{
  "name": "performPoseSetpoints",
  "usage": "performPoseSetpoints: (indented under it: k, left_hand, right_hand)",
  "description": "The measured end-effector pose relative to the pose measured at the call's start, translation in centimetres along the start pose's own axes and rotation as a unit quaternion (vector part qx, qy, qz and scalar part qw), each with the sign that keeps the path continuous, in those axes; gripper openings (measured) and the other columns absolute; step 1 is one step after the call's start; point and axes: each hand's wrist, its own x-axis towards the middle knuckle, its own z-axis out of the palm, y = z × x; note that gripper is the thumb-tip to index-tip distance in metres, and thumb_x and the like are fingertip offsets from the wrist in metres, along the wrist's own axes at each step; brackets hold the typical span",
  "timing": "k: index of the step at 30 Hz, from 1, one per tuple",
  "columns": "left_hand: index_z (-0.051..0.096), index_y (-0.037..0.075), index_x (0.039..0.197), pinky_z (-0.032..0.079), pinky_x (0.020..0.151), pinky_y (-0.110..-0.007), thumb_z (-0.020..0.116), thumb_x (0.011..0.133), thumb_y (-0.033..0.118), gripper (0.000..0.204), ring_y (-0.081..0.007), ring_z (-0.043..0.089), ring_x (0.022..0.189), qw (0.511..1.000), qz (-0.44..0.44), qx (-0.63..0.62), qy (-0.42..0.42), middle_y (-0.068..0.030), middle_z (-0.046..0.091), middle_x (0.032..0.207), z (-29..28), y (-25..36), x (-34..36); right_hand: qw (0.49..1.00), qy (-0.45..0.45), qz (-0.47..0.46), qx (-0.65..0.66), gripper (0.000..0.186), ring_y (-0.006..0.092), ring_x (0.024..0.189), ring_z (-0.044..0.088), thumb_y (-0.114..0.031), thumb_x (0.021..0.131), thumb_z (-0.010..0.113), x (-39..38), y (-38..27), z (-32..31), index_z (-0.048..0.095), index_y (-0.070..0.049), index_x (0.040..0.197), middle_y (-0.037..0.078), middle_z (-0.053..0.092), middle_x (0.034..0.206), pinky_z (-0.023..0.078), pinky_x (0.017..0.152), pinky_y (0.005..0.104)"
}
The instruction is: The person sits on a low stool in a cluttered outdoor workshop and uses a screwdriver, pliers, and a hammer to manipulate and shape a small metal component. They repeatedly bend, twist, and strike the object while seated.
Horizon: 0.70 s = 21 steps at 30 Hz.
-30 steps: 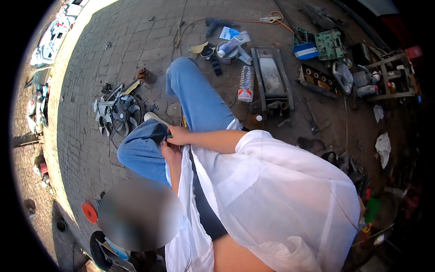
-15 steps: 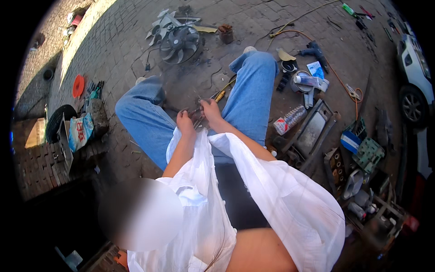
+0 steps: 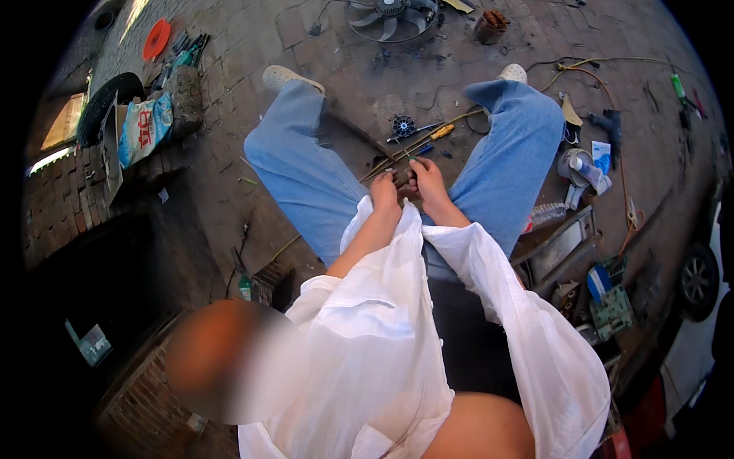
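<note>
My left hand [image 3: 384, 191] and my right hand [image 3: 430, 182] are close together between my legs, in front of the white shirt. The fingers of both are curled and closed. A small brownish piece [image 3: 401, 178] shows between them, its kind too small to tell. A green tip shows at my right fingertips. On the ground just beyond lie a screwdriver with a yellow handle [image 3: 442, 131], a round black part with spokes [image 3: 404, 126], thin rods and a long dark bar [image 3: 358, 131].
A fan [image 3: 391, 9] and a rusty can [image 3: 491, 27] stand ahead. To the right are a heat-gun-shaped tool [image 3: 608, 126], an orange cord, a plastic bottle [image 3: 547, 215], a metal frame [image 3: 562, 245] and a green case [image 3: 612, 312]. A printed sack [image 3: 145, 128] and tire [image 3: 107, 103] are left.
The view has swung, so the fan sits nearer the top edge and my legs and hands farther right. My hands stay close together; the round black part now shows clearly beyond them.
</note>
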Motion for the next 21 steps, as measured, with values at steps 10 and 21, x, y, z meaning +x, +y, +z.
performPoseSetpoints:
  k: [10,21]
  left_hand:
    - [0.058,0.002,0.1,0.041,0.058,-0.029,0.052,0.093,0.012,0.013,-0.0155,0.051,0.07,0.975,0.097,-0.12,-0.163,-0.0056,0.055,0.087,3.8,25.2,7.7]
    - [0.061,-0.001,0.098,0.046,0.063,-0.024,0.055,0.093,0.012,0.015,-0.0116,0.054,0.072,0.942,0.188,-0.05,-0.275,-0.0043,0.061,0.083,11.6,36.1,10.1]
  right_hand:
    - [0.962,0.164,0.077,0.204,0.014,0.0115,0.063,0.05,-0.021,0.094,0.056,6.7,-6.8,-3.6,0.053,-0.008,0.096,0.004,0.058,0.08,0.042,0.052,0.0251]
    - [0.968,0.17,-0.015,-0.185,0.021,0.0116,0.064,0.049,-0.019,0.089,0.062,24.1,-5.7,-5.5,0.06,-0.002,0.102,0.002,0.055,0.076,0.039,0.056,0.0272]
